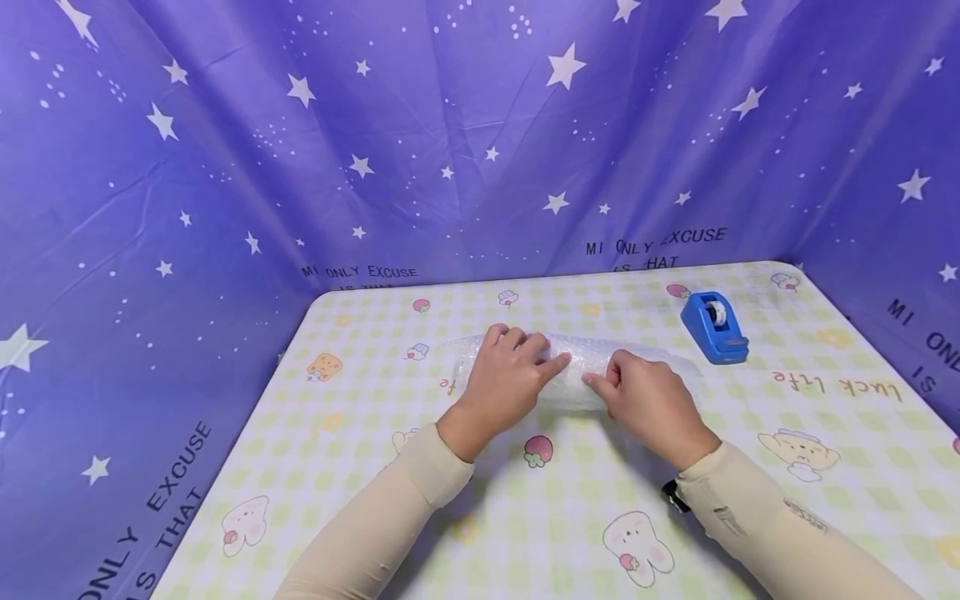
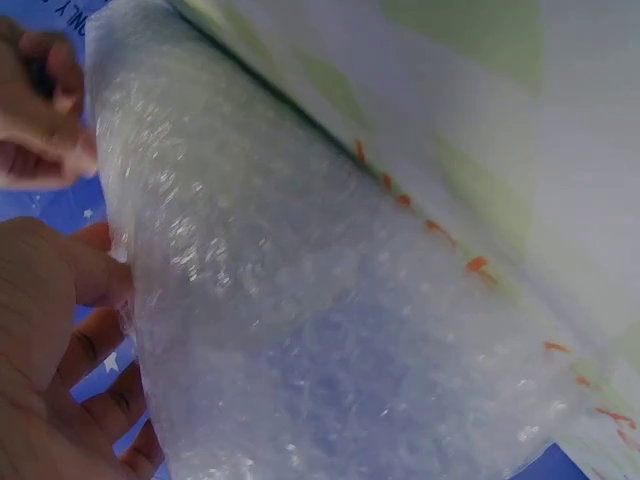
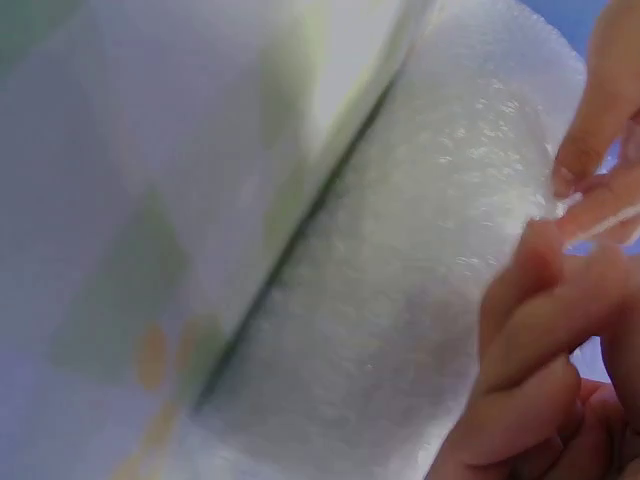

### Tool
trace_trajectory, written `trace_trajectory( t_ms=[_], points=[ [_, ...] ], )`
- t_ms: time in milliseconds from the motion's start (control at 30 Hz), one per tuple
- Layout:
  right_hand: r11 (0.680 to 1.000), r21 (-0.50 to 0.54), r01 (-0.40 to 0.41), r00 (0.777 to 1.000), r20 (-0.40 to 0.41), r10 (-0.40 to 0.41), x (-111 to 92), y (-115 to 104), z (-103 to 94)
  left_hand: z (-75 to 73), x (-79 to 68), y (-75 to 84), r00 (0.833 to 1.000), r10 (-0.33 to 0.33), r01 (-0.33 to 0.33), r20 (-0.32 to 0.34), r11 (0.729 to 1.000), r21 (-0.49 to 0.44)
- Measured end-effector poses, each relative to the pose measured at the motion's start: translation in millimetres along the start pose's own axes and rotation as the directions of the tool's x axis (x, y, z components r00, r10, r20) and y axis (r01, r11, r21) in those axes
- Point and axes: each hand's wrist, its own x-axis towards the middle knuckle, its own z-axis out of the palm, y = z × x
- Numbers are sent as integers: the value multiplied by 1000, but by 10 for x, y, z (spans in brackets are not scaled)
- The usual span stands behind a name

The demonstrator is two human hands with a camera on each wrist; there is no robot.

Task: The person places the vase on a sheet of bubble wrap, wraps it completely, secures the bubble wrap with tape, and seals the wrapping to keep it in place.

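Note:
A roll of clear bubble wrap (image 1: pixel 577 392) lies crosswise on the table, its layers wound over each other; what is inside is hidden. On its left half rests my left hand (image 1: pixel 510 375), fingers spread over the top and index finger pointing toward the middle. My right hand (image 1: pixel 648 400) is at the right half, fingers curled and thumb reaching onto the wrap. In the right wrist view a thin pale strip (image 3: pixel 605 228), like tape, shows at the right hand's fingertips. Both hands' fingertips come close together along the upper side of the roll.
A blue tape dispenser (image 1: pixel 716 329) with a white-cored roll stands behind and right of the bubble wrap. The table (image 1: pixel 360 500) has a checked cover with cartoon prints. Purple star-patterned curtains (image 1: pixel 450 200) hang along its back and sides.

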Motion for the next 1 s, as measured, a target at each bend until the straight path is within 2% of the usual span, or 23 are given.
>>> trace_trajectory(
  t_ms=[300, 467, 533, 567, 633, 667, 733, 800, 867, 1000],
  points=[
    [994, 96, -49, 993, 111, 38, -89, 51, -26, -116, 61, -122, 988, -58, 79, 142, 985, -153],
    [968, 217, -125, 978, 192, 83, -140, 44, 9, -154, 153, -184, 984, -52, 86, 170, 977, -197],
    [933, 312, -180, 964, 246, 103, -160, 22, 39, -165, 221, -211, 981, -50, 89, 189, 975, -204],
    [903, 371, -217, 952, 283, 113, -172, 6, 58, -166, 258, -230, 977, -50, 94, 205, 973, -210],
    [821, 492, -289, 927, 358, 111, -202, -29, 96, -164, 342, -270, 967, -47, 108, 252, 966, -234],
    [762, 551, -339, 909, 402, 114, -221, -49, 115, -166, 387, -292, 957, -43, 118, 287, 961, -249],
    [633, 633, -446, 865, 487, 121, -264, -89, 153, -177, 475, -338, 931, -23, 137, 364, 948, -289],
    [518, 677, -522, 826, 552, 112, -308, -121, 185, -194, 553, -385, 889, 3, 159, 458, 936, -315],
    [420, 698, -579, 797, 594, 111, -343, -147, 209, -220, 625, -433, 825, 30, 196, 564, 921, -336],
    [286, 724, -627, 774, 622, 121, -357, -173, 227, -247, 741, -554, 672, 98, 288, 734, 879, -381]
  ],
)
